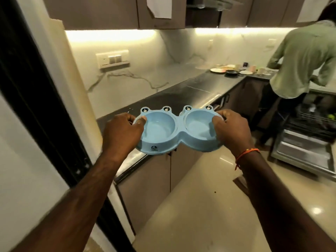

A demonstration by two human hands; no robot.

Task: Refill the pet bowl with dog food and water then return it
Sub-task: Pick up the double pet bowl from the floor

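A light blue double pet bowl (179, 132) with frog-eye bumps on its far rim is held level in the air over the near end of a dark countertop (200, 91). Both of its round wells look empty. My left hand (121, 132) grips the bowl's left end, thumb over the rim. My right hand (231, 129) grips the right end the same way. An orange thread band circles my right wrist.
A person in a pale green shirt (305, 57) bends over an open dishwasher (309, 135) at the right. Plates and cups (234, 70) crowd the counter's far end. A dark door frame (36, 99) stands close on my left. Glossy beige floor (209, 206) lies ahead.
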